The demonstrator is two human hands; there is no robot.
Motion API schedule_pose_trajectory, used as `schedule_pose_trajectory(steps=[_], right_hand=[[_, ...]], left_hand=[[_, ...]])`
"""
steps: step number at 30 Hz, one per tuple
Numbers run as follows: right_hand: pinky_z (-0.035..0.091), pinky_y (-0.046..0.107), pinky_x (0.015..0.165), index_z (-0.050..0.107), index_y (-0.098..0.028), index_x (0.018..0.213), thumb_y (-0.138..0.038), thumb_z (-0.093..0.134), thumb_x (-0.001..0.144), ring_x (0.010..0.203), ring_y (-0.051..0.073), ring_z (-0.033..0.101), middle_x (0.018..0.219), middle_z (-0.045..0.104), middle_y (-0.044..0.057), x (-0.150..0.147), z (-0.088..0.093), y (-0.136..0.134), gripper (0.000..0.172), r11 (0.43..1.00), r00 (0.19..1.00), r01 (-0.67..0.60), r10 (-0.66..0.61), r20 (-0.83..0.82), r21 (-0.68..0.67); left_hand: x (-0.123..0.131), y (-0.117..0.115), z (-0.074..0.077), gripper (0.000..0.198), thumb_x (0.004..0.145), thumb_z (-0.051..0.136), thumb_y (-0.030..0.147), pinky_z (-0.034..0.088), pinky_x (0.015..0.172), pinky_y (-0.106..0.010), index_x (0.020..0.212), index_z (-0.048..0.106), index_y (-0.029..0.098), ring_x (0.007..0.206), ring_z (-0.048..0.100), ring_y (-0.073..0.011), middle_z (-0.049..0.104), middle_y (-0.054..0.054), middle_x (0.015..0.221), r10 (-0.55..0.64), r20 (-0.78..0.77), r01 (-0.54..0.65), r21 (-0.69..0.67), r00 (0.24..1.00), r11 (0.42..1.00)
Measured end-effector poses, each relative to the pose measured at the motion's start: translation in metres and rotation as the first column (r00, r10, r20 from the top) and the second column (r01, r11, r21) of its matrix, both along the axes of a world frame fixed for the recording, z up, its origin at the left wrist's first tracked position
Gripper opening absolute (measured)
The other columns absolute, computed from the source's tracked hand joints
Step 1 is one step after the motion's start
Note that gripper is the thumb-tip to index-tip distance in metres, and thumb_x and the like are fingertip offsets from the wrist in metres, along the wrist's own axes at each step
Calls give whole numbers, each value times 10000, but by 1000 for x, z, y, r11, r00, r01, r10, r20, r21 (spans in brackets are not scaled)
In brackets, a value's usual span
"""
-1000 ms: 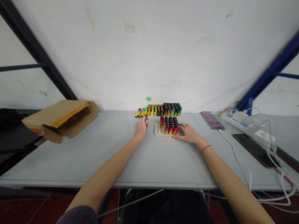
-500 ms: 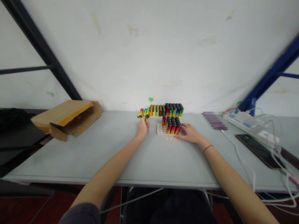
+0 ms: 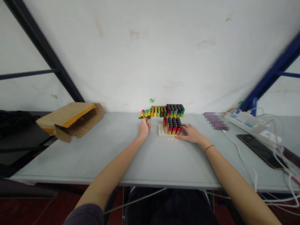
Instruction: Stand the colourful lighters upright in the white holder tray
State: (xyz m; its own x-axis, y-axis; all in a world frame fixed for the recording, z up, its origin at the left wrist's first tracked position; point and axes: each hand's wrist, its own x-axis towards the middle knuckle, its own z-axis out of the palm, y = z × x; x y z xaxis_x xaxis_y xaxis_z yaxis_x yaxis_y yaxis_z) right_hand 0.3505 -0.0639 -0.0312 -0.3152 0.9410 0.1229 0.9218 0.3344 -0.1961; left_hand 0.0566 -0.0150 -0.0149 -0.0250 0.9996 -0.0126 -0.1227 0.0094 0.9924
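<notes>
My left hand (image 3: 145, 127) is closed around a lighter (image 3: 148, 119), of which only the dark and metal top shows above the fingers. It is left of a white tray (image 3: 162, 131) with rows of round holes. Red and yellow lighters (image 3: 174, 126) with black tops stand upright in the tray's right part, and one more lighter (image 3: 164, 122) stands at its back left. My right hand (image 3: 191, 133) rests on the table with fingers apart, thumb and fingertips at the tray's right side. Just beyond my left hand lie several bright lighters (image 3: 144, 113).
Along the wall stand yellow-topped lighters (image 3: 158, 111) and black-topped lighters (image 3: 175, 110) in a block. An open cardboard box (image 3: 70, 117) lies at the left. Right of my hand are a blurred-out item (image 3: 216, 121), a power strip (image 3: 253, 126), a phone (image 3: 261, 151) and white cables (image 3: 241, 156).
The whole view has shifted slightly. Both hands keep their places beside the tray, and the lighters stand as before.
</notes>
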Motion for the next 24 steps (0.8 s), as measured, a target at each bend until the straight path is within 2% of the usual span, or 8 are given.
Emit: schedule_pose_trajectory(steps=[3, 7, 10, 13, 15, 19, 24], right_hand=[[471, 568, 1152, 662, -185, 1482, -760, 644, 916, 1399, 456, 549, 1568, 606, 194, -1, 2, -1, 807, 1000, 1000, 9, -8, 6, -10], [463, 554, 1163, 649, -161, 1494, -765, 649, 913, 1426, 461, 527, 1588, 583, 208, -3, 7, -2, 838, 999, 1000, 20, -19, 12, -44], [462, 541, 1166, 641, -152, 1504, -760, 654, 913, 1424, 455, 533, 1592, 579, 209, -4, 9, -2, 847, 998, 1000, 20, -19, 14, -58], [468, 560, 1152, 634, -139, 1508, -754, 645, 920, 1407, 461, 542, 1584, 584, 219, -3, 8, -2, 852, 998, 1000, 13, -13, 13, -54], [473, 571, 1141, 638, -138, 1504, -757, 644, 919, 1399, 466, 544, 1579, 588, 224, -2, 6, -1, 852, 999, 1000, 6, -6, 7, -44], [470, 567, 1143, 647, -152, 1495, -764, 640, 918, 1400, 464, 545, 1582, 589, 213, -1, 4, 0, 840, 999, 1000, 5, -5, 5, -31], [463, 549, 1155, 650, -162, 1492, -769, 638, 917, 1401, 449, 552, 1573, 600, 200, -2, 3, 1, 836, 1000, 1000, 11, -10, 12, -25]], left_hand=[[3, -4, -1, 545, 1015, 325, 674, 187, 409, -227, 701, 440, 243, 371, 220, -82, 292, 90, 478, 82, 44, -80, -45, 996, 996], [6, -13, -4, 340, 1030, 470, 558, 346, 483, -217, 969, 558, 236, 463, 401, -100, 468, 76, 612, -8, -92, 25, 187, 996, 982], [8, -17, -6, 261, 1023, 560, 474, 530, 694, -274, 1042, 611, 219, 725, 614, -150, 633, -18, 853, 1, -275, 121, 427, 961, 896], [9, -15, -7, 243, 1006, 614, 429, 547, 974, -362, 1077, 676, 204, 1033, 660, -217, 685, -94, 1079, 84, -405, 187, 584, 910, 790], [9, -12, -9, 256, 1015, 605, 415, 530, 1028, -384, 1130, 695, 204, 1069, 662, -228, 707, -97, 1108, 84, -453, 228, 589, 887, 776], [7, -8, -17, 306, 1020, 599, 428, 548, 982, -374, 1198, 707, 204, 1065, 683, -235, 740, -99, 1136, 29, -497, 270, 518, 867, 811], [8, -6, -23, 308, 1018, 602, 429, 551, 1029, -401, 1193, 727, 208, 1089, 692, -246, 751, -118, 1210, 13, -546, 323, 515, 838, 794]])
